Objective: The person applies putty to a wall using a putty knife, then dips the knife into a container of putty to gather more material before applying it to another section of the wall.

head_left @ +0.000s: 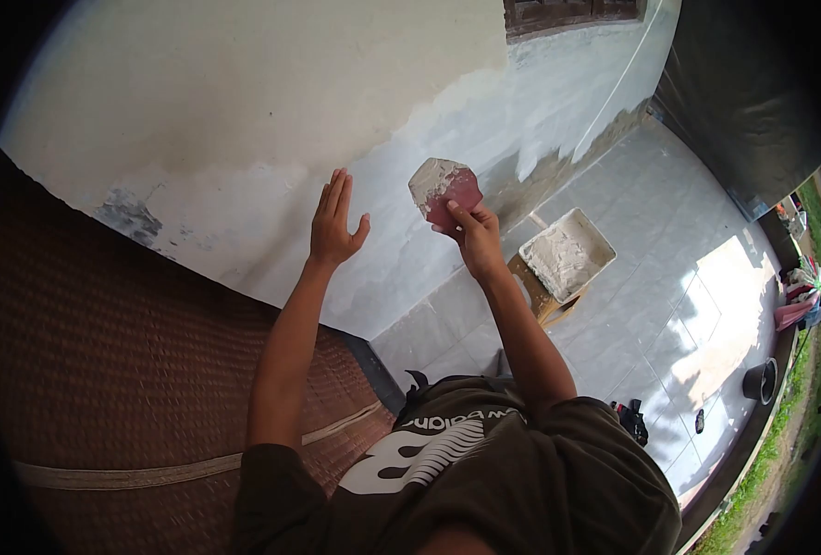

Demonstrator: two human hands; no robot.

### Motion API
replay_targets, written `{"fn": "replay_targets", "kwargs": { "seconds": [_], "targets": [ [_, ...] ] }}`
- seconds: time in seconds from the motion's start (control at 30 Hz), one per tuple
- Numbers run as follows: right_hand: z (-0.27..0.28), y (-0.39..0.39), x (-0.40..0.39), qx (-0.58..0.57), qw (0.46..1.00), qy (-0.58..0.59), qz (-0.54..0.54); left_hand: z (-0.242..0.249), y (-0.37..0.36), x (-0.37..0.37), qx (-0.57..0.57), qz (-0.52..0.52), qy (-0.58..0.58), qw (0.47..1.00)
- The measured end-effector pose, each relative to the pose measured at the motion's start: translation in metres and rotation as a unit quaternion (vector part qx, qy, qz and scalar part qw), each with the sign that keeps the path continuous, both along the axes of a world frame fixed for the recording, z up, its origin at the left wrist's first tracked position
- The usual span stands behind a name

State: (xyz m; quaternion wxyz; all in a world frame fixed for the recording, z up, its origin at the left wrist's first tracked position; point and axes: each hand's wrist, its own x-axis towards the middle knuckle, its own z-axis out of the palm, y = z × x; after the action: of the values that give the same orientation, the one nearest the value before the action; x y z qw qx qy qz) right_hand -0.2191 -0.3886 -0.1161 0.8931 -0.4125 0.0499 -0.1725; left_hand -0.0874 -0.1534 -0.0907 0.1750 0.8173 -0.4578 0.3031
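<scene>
My right hand point(473, 236) grips a reddish flat scraper point(456, 190) between thumb and fingers, held up in front of the wall. Pale grey putty coats its upper left part. My left hand point(336, 222) is held up by the wall point(401, 102), palm flat, fingers stretched upward and thumb apart, with nothing in it. Fresh whitish coating covers the wall's lower part, and older cream paint shows above. Right of my right hand, a white tray point(604, 242) of putty point(566, 254) rests on a brown wooden-looking stool point(540, 294).
A woven brown panel point(151, 370) stands on the left, meeting the wall. Grey floor tiles point(632, 305) stretch to the right. A dark bucket point(759, 380) stands near the floor's edge. A wooden window frame point(567, 14) is at the top, and a dark sheet point(743, 92) hangs at upper right.
</scene>
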Motion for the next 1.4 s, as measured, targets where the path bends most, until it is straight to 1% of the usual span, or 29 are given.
{"fn": "replay_targets", "kwargs": {
  "seconds": [0.1,0.33,0.4,0.53,0.57,0.63,0.7,0.77,0.83,0.9,0.93,0.97,1.03,1.1,1.17,1.3,1.4],
  "targets": [
    [-0.017,-0.037,-0.003,0.021,1.0,0.006,-0.011,-0.015,-0.045,-0.007,-0.001,-0.022,0.027,0.999],
    [-0.044,-0.122,-0.014,0.01,0.997,0.033,-0.062,-0.045,-0.152,-0.019,-0.014,-0.063,0.086,0.994],
    [-0.054,-0.143,-0.02,-0.012,0.996,0.045,-0.074,-0.055,-0.176,-0.023,-0.014,-0.071,0.105,0.992],
    [-0.081,-0.176,-0.037,-0.008,0.991,0.07,-0.11,-0.069,-0.216,-0.038,-0.019,-0.098,0.141,0.985],
    [-0.09,-0.184,-0.039,-0.003,0.991,0.08,-0.109,-0.072,-0.224,-0.042,-0.02,-0.104,0.148,0.983],
    [-0.108,-0.195,-0.046,0.015,0.988,0.062,-0.139,-0.079,-0.237,-0.05,-0.012,-0.11,0.163,0.98],
    [-0.123,-0.206,-0.053,0.028,0.985,0.081,-0.152,-0.086,-0.252,-0.056,-0.003,-0.123,0.177,0.976],
    [-0.137,-0.218,-0.059,0.011,0.979,0.113,-0.172,-0.096,-0.264,-0.059,-0.003,-0.131,0.18,0.975],
    [-0.153,-0.228,-0.067,0.018,0.974,0.124,-0.188,-0.105,-0.276,-0.063,0.006,-0.147,0.194,0.97],
    [-0.177,-0.239,-0.068,-0.028,0.965,0.158,-0.208,-0.114,-0.288,-0.063,0.008,-0.155,0.217,0.964],
    [-0.183,-0.242,-0.07,-0.011,0.964,0.148,-0.222,-0.118,-0.292,-0.064,0.012,-0.159,0.225,0.961],
    [-0.189,-0.247,-0.07,-0.008,0.962,0.155,-0.225,-0.122,-0.298,-0.063,0.01,-0.166,0.231,0.959],
    [-0.196,-0.255,-0.074,-0.062,0.951,0.188,-0.237,-0.13,-0.309,-0.063,0.011,-0.174,0.245,0.954],
    [-0.199,-0.262,-0.078,-0.046,0.948,0.192,-0.249,-0.135,-0.319,-0.063,0.009,-0.185,0.267,0.946],
    [-0.206,-0.269,-0.078,-0.096,0.939,0.21,-0.256,-0.142,-0.327,-0.062,0.013,-0.192,0.275,0.942],
    [-0.211,-0.275,-0.08,-0.092,0.93,0.23,-0.273,-0.158,-0.338,-0.058,0.018,-0.205,0.284,0.936],
    [-0.232,-0.279,-0.078,-0.101,0.922,0.234,-0.291,-0.177,-0.343,-0.055,0.024,-0.194,0.311,0.93]
  ]
}}
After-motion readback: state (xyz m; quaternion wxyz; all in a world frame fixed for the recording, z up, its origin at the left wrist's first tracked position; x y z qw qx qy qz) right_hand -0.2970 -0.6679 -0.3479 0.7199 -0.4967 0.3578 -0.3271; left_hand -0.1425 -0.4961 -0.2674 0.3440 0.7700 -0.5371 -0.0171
